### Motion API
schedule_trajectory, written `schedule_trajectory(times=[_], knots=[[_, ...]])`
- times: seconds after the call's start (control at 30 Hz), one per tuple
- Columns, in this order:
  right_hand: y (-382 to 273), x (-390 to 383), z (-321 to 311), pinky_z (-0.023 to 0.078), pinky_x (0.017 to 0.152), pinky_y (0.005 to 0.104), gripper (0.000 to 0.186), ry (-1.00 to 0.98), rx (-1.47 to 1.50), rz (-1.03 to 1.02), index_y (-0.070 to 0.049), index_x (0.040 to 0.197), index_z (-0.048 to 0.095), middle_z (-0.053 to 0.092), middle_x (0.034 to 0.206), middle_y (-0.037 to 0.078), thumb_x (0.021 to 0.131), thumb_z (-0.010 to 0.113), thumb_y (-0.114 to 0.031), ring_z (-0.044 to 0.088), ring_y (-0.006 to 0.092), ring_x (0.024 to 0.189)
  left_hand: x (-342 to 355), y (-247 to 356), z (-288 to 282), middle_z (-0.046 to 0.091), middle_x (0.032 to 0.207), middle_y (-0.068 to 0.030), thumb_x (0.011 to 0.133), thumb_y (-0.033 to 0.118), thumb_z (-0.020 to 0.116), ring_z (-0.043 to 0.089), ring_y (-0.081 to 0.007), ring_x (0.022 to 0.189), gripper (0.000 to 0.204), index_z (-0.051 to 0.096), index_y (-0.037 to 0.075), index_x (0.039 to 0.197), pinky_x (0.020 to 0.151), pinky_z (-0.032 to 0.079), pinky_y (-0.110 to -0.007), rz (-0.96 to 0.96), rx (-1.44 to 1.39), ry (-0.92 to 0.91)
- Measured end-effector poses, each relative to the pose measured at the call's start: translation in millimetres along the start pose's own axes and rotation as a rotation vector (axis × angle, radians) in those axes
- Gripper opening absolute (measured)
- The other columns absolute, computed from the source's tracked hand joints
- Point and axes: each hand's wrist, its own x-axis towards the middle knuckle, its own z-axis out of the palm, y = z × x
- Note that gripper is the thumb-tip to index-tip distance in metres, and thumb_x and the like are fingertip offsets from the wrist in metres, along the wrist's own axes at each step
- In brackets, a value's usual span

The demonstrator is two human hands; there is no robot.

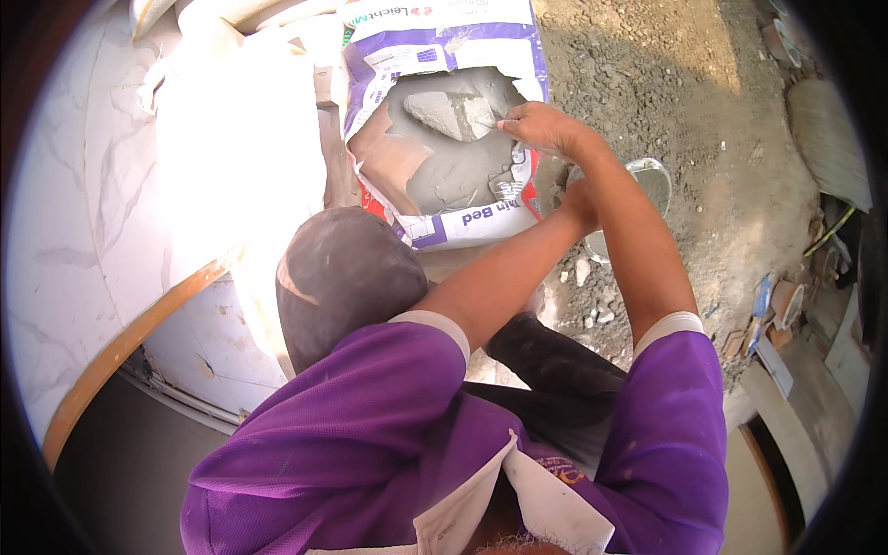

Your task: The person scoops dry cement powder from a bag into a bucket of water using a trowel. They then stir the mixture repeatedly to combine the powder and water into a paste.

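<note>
My right hand (546, 128) is closed around the handle of a trowel (451, 115) whose blade is coated with grey powder. The trowel is over the torn opening of a large white and purple paper bag (481, 46), which is filled with grey powder (453, 176). Beneath my right forearm, my left hand (577, 196) is beside a round, see-through container (653, 178). The right forearm covers part of that container and the left hand's fingers, so their grip does not show.
Rough, sandy ground (721, 185) with small stones lies to the right. White veined slabs (74, 185) stand at the left, with a wooden strip (139, 338) along their edge. My dark-trousered knee (347, 268) is close to the bag's near left corner. Broken tile pieces (786, 301) lie far right.
</note>
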Motion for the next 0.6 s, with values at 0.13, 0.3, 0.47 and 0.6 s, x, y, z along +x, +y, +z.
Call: schedule_trajectory(times=[0.13,0.3,0.47,0.6], knots=[[-10.6,-37.7,-30.0,0.051,0.065,0.0376,0.047,-0.091,0.024,0.1,0.003,0.112,0.067,0.067,0.093,0.018,0.093,0.054,-0.039,0.063,0.0252,0.079,9.1,0.2,3.0,0.069,0.104,-0.0182,0.086,0.021,0.06,0.065,-0.0346,0.101,0.027,0.063,0.004,0.106,0.085,0.051,-0.043,-0.288,0.351,-0.259],[13.1,-113.8,-44.8,0.042,0.051,0.0287,0.037,0.057,0.292,0.086,-0.002,0.099,0.067,0.055,0.07,0.0,0.096,0.058,-0.038,0.05,0.0111,0.061,12.4,22.7,-19.6,0.068,0.108,-0.0194,0.083,0.014,0.059,0.065,-0.0352,0.104,0.026,0.064,0.004,0.106,0.088,0.052,-0.042,-0.45,0.424,-0.325],[46.2,-224.4,-56.7,0.04,0.05,0.0259,0.033,0.223,0.369,0.155,-0.004,0.097,0.068,0.054,0.069,-0.002,0.098,0.058,-0.036,0.048,0.0088,0.058,13.3,-15.8,-26.7,0.067,0.112,-0.0231,0.081,0.012,0.058,0.062,-0.0383,0.109,0.03,0.065,0.001,0.109,0.095,0.05,-0.043,-0.381,0.455,-0.148],[94.1,-306.1,-52.0,0.042,0.05,0.0253,0.034,0.339,0.411,0.39,-0.003,0.098,0.067,0.053,0.068,-0.002,0.099,0.057,-0.036,0.049,0.0081,0.058,21.0,-36.1,-41.9,0.066,0.112,-0.0247,0.079,0.012,0.058,0.061,-0.0404,0.109,0.034,0.065,0.002,0.11,0.096,0.048,-0.045,-0.449,0.452,-0.232]])
